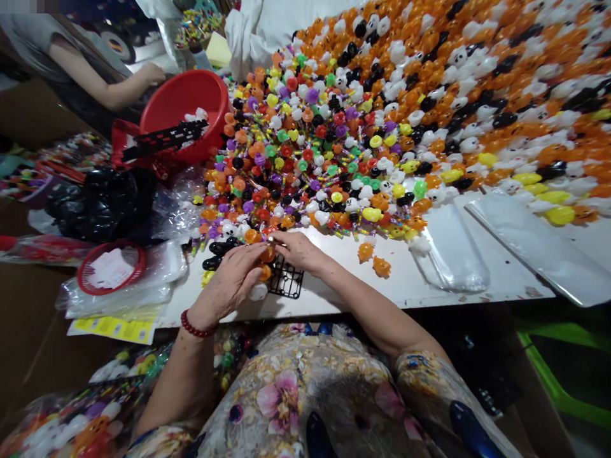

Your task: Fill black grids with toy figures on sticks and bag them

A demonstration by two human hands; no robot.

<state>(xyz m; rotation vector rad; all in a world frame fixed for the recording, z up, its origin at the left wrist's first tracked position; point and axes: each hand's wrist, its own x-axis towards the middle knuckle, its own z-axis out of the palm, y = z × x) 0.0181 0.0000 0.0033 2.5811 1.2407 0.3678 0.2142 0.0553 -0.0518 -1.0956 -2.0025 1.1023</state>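
Note:
My left hand [233,277] rests on a black plastic grid tray [286,283] near the table's front edge, with its fingers closed around small orange and white toy heads [264,272]. My right hand [298,248] reaches in from the right, pinching a small piece just above the tray. A large heap of small coloured toys on sticks [305,152] lies right behind both hands. Two loose orange toys [375,259] sit on the white table [429,299] to the right of my hands.
A huge pile of orange, white and black toys [477,83] fills the back right. Clear plastic bags [534,245] lie at the right. A red basin [186,105], a black bag [102,200] and a small red basket [112,267] stand at the left. Another person's arm [119,86] reaches in at the back left.

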